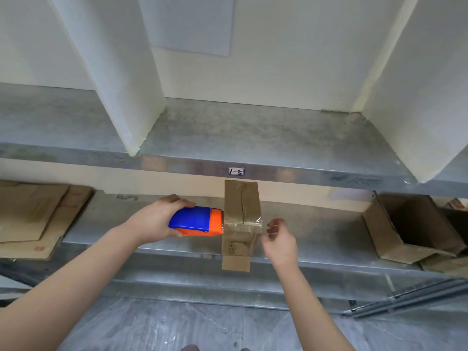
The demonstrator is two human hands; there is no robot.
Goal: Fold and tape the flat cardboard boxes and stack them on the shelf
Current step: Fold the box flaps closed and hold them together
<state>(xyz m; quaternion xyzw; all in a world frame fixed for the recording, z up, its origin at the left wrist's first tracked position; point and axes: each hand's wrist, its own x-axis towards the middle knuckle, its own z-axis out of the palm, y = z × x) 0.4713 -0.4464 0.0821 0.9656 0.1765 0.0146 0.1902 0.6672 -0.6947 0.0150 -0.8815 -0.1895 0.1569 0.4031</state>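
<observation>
Your left hand [157, 220] grips the tape dispenser [193, 221] against the box [241, 211], likely light and easily dented. Your right hand [279, 243], fingers [276, 222] loosely curled, holds nothing. Brace the stiffer edges.

Left arm extends forward, forearm bare. Left hand [155, 219] grips a tape dispenser [195, 221], fingers over the top and thumb beneath. Right arm extends forward. Right hand [279, 240] hangs free, fingers loosely curled, holding nothing.
</observation>
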